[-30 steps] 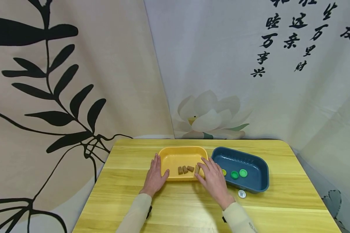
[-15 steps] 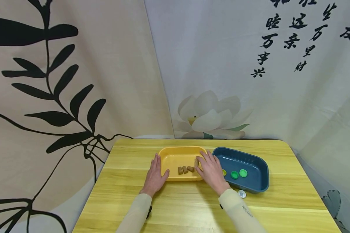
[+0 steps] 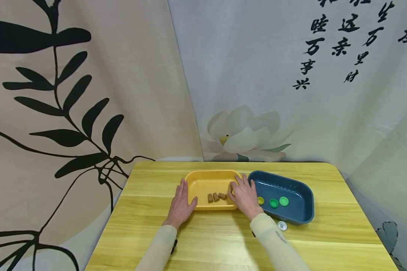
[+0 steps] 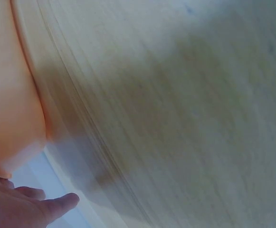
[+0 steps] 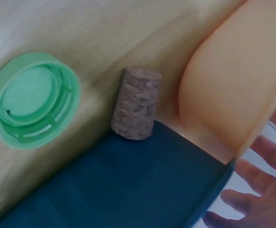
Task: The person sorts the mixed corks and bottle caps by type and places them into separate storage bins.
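My left hand (image 3: 181,203) lies with straight fingers along the left rim of the yellow tray (image 3: 210,177), the thumb at its front edge. My right hand (image 3: 243,195) reaches over the tray's right end and pinches a cork (image 3: 230,188) between thumb and fingers. Several other corks lie near the tray's front wall, among them a middle cork (image 3: 216,197). In the right wrist view, a separate cork (image 5: 137,104) and a light green bottle cap (image 5: 35,99) are by the blue tray, on the table; the right fingers (image 5: 259,175) show beyond the trays, without the pinched cork.
The blue tray (image 3: 306,203) stands right of the yellow one, slightly turned. Inside it lie a yellow cap (image 3: 260,200), a dark green cap (image 3: 273,203) and a light green cap (image 3: 283,201). A white cap (image 3: 282,226) lies before it on the wooden table (image 3: 339,233).
My right hand has moved slightly away from me and then a little to the right, the pinched cork shifting with it toward the tray's back. My left hand stays put.
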Demonstrator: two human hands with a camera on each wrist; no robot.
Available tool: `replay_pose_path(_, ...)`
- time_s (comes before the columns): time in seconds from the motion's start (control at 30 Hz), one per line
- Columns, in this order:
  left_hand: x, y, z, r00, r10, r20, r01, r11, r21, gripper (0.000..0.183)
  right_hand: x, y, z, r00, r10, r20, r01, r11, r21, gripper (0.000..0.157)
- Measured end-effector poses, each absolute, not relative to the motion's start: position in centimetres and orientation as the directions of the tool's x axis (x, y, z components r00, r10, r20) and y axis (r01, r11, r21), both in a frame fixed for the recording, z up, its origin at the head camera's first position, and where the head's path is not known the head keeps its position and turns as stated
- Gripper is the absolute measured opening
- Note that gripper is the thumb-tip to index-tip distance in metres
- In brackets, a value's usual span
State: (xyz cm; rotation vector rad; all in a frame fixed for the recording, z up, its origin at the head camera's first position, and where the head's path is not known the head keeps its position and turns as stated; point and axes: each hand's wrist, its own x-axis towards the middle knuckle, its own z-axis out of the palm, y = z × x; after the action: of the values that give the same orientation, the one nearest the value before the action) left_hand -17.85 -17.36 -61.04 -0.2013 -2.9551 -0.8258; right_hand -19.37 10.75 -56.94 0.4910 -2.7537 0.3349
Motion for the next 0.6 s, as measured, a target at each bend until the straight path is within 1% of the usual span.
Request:
replay_pose_path(0.1, -17.87, -17.32, -61.03, -0.99, 0.105, 0.089, 0.136, 0.848, 0.512, 0.085, -19.61, 10.7, -57.22, -0.902, -0.283, 0.325, -0.35, 0.921, -0.17, 0.019)
replay_pose_path(0.23, -17.82, -17.28, -61.03, -0.99, 0.105, 0.094, 0.139, 0.845, 0.517, 0.085, -19.85, 10.63, -57.53, -0.918, -0.273, 0.286, -0.33, 0.928, -0.172, 0.018)
replay_pose_path(0.3, -17.8, -17.28, -61.0, -0.989, 0.108, 0.1, 0.144, 0.843, 0.518, 0.085, -19.96, 10.63, -57.71, -0.925, -0.27, 0.266, -0.321, 0.932, -0.17, 0.023)
replay_pose_path(0.47, -17.87, -17.31, -61.07, -0.989, 0.108, 0.097, 0.143, 0.846, 0.513, 0.086, -19.88, 10.88, -57.78, -0.945, -0.253, 0.207, -0.296, 0.931, -0.215, 0.048)
replay_pose_path(0.6, -17.94, -17.36, -61.04, -0.991, 0.103, 0.082, 0.131, 0.847, 0.515, 0.086, -19.37, 11.54, -57.27, -0.954, -0.22, 0.204, -0.276, 0.909, -0.313, 0.054)
